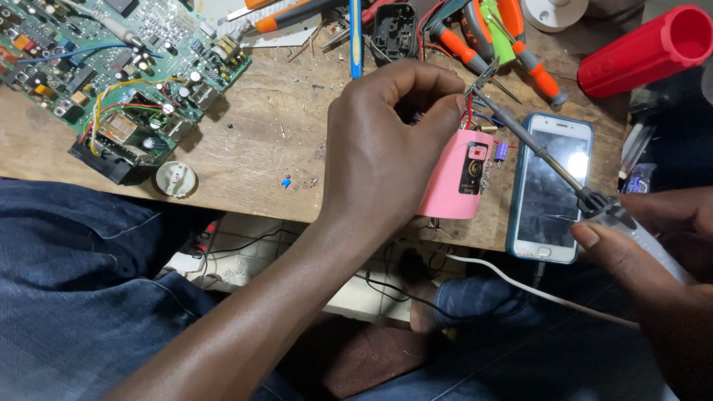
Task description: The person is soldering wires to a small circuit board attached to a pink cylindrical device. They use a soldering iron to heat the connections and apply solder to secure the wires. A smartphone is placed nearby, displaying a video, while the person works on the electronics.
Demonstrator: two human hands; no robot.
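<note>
Left hand (386, 148) steadies a pink device (453, 178); right hand (653, 245) holds a soldering iron (535, 148) (tip at its wires).

We see open bench wood (260, 141) between the green circuit board (111, 67) and the pink device (453, 174); only a white knob (176, 179) and small bits sit there. Right side is tight: phone (549, 186), red cylinder (642, 52), orange-handled pliers (520, 44) crowd it.

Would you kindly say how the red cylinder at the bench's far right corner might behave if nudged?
The red ribbed cylinder lies on its side, so it would probably roll. It looks hollow at its open end, so likely light. Its ribs may aid grip.
</note>
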